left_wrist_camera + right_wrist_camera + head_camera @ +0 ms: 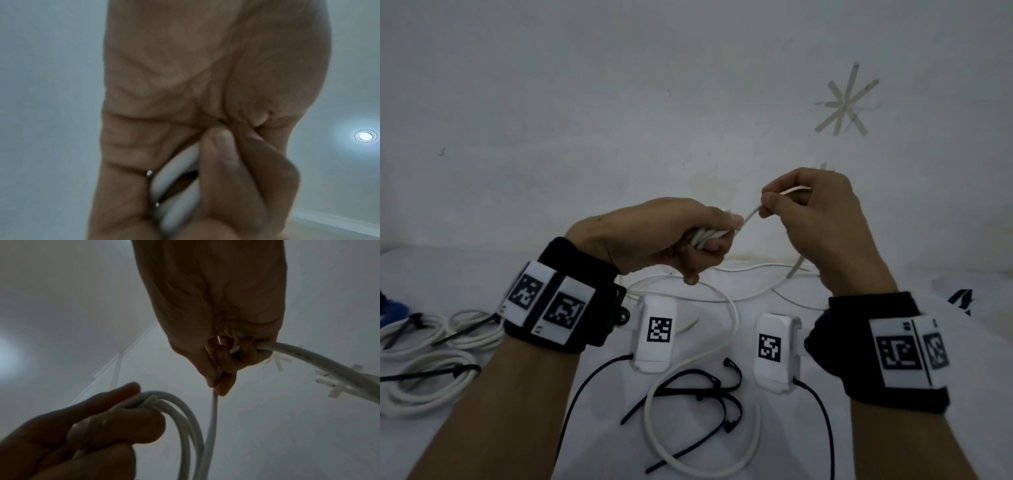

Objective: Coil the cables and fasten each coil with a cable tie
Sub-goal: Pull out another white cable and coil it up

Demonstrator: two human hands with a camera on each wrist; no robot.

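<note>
Two tied coils (431,356) lie at the left; the left hand (654,236) grips gathered loops, the right hand (822,212) pinches the cable (726,329); winding unfinished, spare ties (698,394) waiting.

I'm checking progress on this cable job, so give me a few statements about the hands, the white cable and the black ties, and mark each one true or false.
1. The left hand grips several loops of thin white round cable. True.
2. The right hand is empty. False: it pinches a strand of the same white cable.
3. Loose black plastic cable ties lie on the white table between the forearms. True.
4. No coil is tied yet. False: two tied white cable coils lie at the left.
5. The cable in hand already carries a tie. False: none shows on it.
</note>
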